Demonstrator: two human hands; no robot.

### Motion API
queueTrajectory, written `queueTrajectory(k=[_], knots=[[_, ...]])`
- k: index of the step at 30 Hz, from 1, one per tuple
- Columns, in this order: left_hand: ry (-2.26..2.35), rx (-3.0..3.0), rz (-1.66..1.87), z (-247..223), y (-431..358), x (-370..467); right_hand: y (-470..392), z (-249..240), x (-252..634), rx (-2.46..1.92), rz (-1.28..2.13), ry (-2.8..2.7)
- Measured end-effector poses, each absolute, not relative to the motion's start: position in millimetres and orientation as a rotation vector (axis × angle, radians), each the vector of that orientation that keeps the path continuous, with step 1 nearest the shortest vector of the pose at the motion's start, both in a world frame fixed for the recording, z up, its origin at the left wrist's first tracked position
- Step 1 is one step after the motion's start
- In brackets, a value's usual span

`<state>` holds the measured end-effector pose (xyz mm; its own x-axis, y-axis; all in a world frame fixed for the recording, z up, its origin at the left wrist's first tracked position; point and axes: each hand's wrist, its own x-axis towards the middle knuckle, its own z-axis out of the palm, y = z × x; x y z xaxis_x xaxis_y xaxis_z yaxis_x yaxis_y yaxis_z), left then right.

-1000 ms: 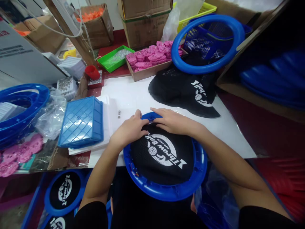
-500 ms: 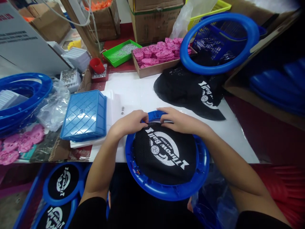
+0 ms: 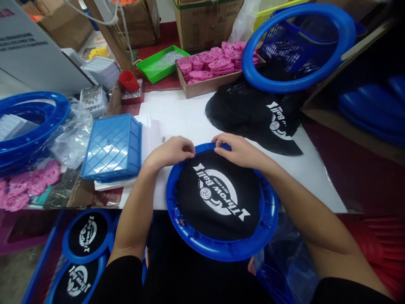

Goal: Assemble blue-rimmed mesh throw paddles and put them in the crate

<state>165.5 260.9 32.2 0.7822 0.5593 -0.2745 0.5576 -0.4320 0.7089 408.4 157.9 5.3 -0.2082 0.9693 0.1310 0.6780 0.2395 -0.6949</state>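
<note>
A blue plastic ring (image 3: 268, 223) rests at the table's near edge, its ribbed channel facing up. Inside it lies a round black mesh fabric (image 3: 190, 194) with a white "Throw Ball" print. My left hand (image 3: 175, 151) is at the far-left rim, thumb and fingers pinching the fabric's edge. At the far rim, slightly to the right, my right hand (image 3: 236, 148) also pinches the fabric edge, its fingertips over the ring. A small coloured bit (image 3: 181, 222) sits in the ring's lower-left channel.
Beyond lie black printed fabrics (image 3: 253, 120), another blue ring (image 3: 248, 71) leaning on a blue basket, and a carton of pink pieces (image 3: 218, 65). To the left are an upturned blue bin (image 3: 110, 145) and a green tray (image 3: 158, 65). Finished-looking discs (image 3: 88, 234) lie below left.
The fabric's far edge has moved outward onto the ring's far rim, covering the gap seen there before. Both hands stay near that rim, and the view has shifted slightly.
</note>
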Motion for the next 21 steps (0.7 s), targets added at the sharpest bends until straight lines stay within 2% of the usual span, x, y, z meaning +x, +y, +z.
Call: queueTrajectory(k=[21], knots=[[0.919, 1.978, 0.045, 26.4, 261.5, 176.2, 160.9, -2.8, 406.7, -1.515, 0.612, -1.897]])
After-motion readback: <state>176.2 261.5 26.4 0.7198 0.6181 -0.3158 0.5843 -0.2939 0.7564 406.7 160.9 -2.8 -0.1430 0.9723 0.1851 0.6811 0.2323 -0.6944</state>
